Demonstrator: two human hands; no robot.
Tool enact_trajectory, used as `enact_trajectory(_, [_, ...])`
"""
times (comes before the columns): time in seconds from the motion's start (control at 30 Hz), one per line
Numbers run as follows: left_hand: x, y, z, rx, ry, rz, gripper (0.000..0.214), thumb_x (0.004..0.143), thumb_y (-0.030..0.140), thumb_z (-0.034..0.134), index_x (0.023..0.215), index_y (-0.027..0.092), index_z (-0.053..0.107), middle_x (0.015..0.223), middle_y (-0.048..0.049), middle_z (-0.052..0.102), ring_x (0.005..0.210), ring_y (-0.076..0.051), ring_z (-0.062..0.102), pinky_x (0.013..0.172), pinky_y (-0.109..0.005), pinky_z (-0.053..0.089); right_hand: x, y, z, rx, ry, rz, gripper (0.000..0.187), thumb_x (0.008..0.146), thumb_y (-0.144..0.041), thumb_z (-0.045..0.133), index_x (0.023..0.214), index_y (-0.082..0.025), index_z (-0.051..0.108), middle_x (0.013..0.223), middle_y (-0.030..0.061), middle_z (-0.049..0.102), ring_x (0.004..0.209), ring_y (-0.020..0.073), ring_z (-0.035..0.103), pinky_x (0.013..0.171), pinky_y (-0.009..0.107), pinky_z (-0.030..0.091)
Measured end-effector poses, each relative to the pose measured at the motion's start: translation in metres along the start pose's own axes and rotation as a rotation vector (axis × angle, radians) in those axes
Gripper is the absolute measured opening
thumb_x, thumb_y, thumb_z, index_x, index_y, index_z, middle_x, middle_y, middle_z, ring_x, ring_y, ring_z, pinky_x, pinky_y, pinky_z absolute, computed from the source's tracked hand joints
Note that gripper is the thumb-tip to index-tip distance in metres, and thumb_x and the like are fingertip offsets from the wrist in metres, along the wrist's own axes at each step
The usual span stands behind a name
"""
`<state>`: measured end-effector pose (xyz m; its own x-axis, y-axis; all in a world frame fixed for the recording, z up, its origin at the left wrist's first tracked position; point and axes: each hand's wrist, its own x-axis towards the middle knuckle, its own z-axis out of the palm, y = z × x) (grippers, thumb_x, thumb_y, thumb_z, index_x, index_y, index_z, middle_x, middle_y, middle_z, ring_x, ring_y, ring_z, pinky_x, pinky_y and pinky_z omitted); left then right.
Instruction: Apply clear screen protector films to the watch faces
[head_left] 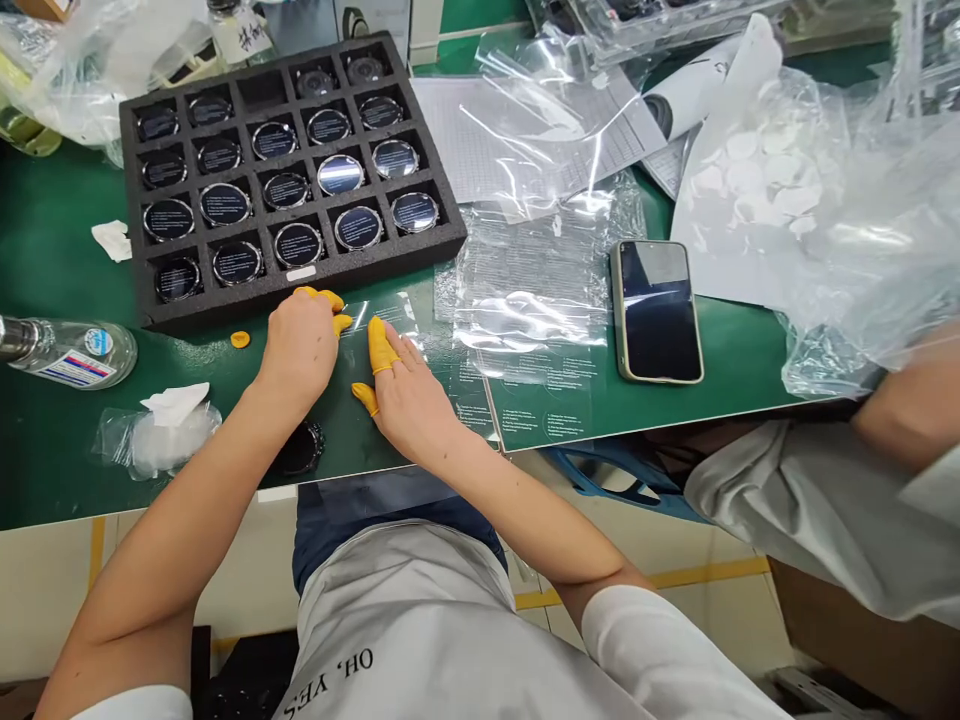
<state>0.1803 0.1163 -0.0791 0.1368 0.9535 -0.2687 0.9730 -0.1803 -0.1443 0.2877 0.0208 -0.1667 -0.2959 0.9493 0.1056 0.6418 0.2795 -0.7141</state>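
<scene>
Phone (pixel 660 315): I am seeing it lying face-up toward three o'clock.
Clear bottle (pixel 79 352): is showing at my nine o'clock.
Paper roll (pixel 694 92): is lying at one o'clock.
Co-worker's clothing (pixel 784 490): is showing at four o'clock.

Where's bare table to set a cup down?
Green table shows left of the black tray, beyond the bottle, around a white scrap; a small patch lies between phone and crumpled plastic. Crowded: papers and plastic sheets right of the tray; left hand, right hand and film in front.
</scene>
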Motion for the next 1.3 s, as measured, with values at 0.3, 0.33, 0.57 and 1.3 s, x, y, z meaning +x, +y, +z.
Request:
enact_trajectory(0.3, [0.001, -0.001, -0.014, -0.062, 0.032, -0.028, 0.028, 0.091, 0.023, 0.057, 0.108, 0.019, 0.078, 0.104, -0.0117, 0.077, 0.098, -0.030, 0.071, 0.095, -0.039, 0.051, -0.001, 0.004, 0.005, 0.052, 0.074, -0.027, 0.033, 0.103, -0.027, 0.050, 0.114, -0.001, 0.067, 0.145, 0.0310, 0.054, 0.154, 0.0345, 0.031, 0.126, 0.061, 0.030])
enact_trajectory(0.33, [0.001, -0.003, -0.012, -0.063, 0.037, -0.023, 0.027, 0.090, 0.024, 0.057, 0.107, 0.019, 0.079, 0.103, -0.0116, 0.077, 0.097, -0.030, 0.071, 0.094, -0.039, 0.052, -0.001, 0.004, 0.007, 0.058, 0.076, -0.027, 0.033, 0.103, -0.027, 0.049, 0.112, -0.002, 0.067, 0.144, 0.0307, 0.055, 0.155, 0.0340, 0.030, 0.126, 0.061, 0.030])
enact_trajectory(0.57, [-0.004, -0.017, 0.005, -0.180, 0.196, 0.125, 0.023, 0.088, 0.028, 0.060, 0.100, 0.020, 0.078, 0.104, -0.0098, 0.072, 0.100, -0.026, 0.068, 0.095, -0.039, 0.052, -0.001, 0.014, 0.013, 0.224, 0.106, 0.003, 0.051, 0.105, -0.021, 0.028, 0.151, -0.002, 0.036, 0.158, 0.0261, 0.042, 0.156, 0.0272, 0.028, 0.128, 0.058, 0.025])
enact_trajectory(1.3, [-0.119, -0.092, -0.001, -0.874, -0.198, -0.213, 0.027, 0.073, 0.045, 0.064, 0.082, 0.020, 0.068, 0.068, -0.0015, 0.065, 0.064, -0.015, 0.060, 0.066, -0.027, 0.056, -0.012, -0.039, 0.012, 0.202, -0.115, -0.282, 0.116, 0.079, -0.052, 0.082, 0.163, -0.008, 0.015, 0.139, 0.0191, 0.057, 0.122, 0.0351, 0.049, 0.110, 0.058, 0.044])
